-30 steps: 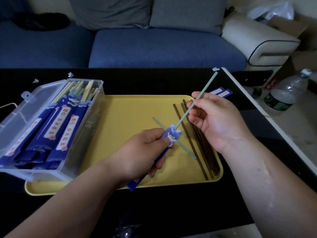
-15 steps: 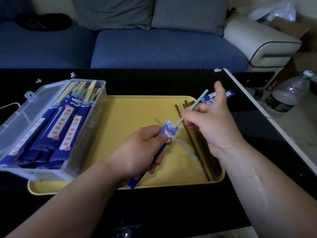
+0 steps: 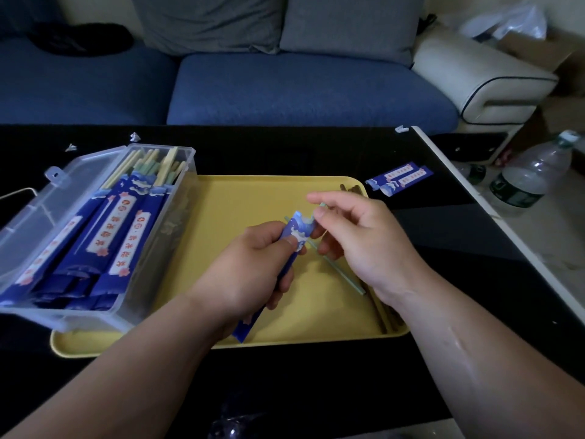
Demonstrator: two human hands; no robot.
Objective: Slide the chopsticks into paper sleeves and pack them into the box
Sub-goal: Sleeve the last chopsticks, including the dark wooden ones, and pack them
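Note:
My left hand (image 3: 250,267) grips a blue paper sleeve (image 3: 296,231) over the yellow tray (image 3: 228,198). A pale green chopstick sits almost fully inside it; only its tip (image 3: 322,205) shows at the sleeve mouth, pinched by my right hand (image 3: 357,239). A second green chopstick (image 3: 345,274) lies on the tray under my right hand. Dark brown chopsticks (image 3: 381,318) lie along the tray's right side. A clear plastic box (image 3: 79,236) on the left holds several sleeved chopsticks.
Two spare blue sleeves (image 3: 400,177) lie on the black table beyond the tray's right corner. The box lid (image 3: 34,204) hangs open to the left. A plastic bottle (image 3: 531,175) stands off the table's right edge. A blue sofa runs behind.
My right hand has pushed the green chopstick down into the sleeve; a second ago most of it stuck out, and only the tip shows at this moment. The left hand kept its hold on the sleeve.

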